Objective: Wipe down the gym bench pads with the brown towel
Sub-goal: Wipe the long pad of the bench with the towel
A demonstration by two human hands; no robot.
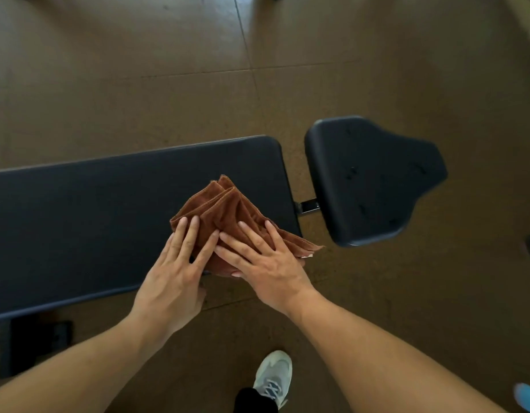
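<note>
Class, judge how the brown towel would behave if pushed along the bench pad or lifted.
The towel is probably floppy: it lies in soft folds. It likely bunches when pushed, hence both flat hands on it. One corner overhangs the pad, so it would probably droop when lifted.

floor: brown tiles with thin seams
shoe: pale grey trainer, laced, on the floor
blue object: bottom right corner, blurred

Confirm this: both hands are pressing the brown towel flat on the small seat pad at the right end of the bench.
Wrong pad. In the head view the left hand and right hand press the brown towel on the long back pad; the small seat pad lies bare.
</note>
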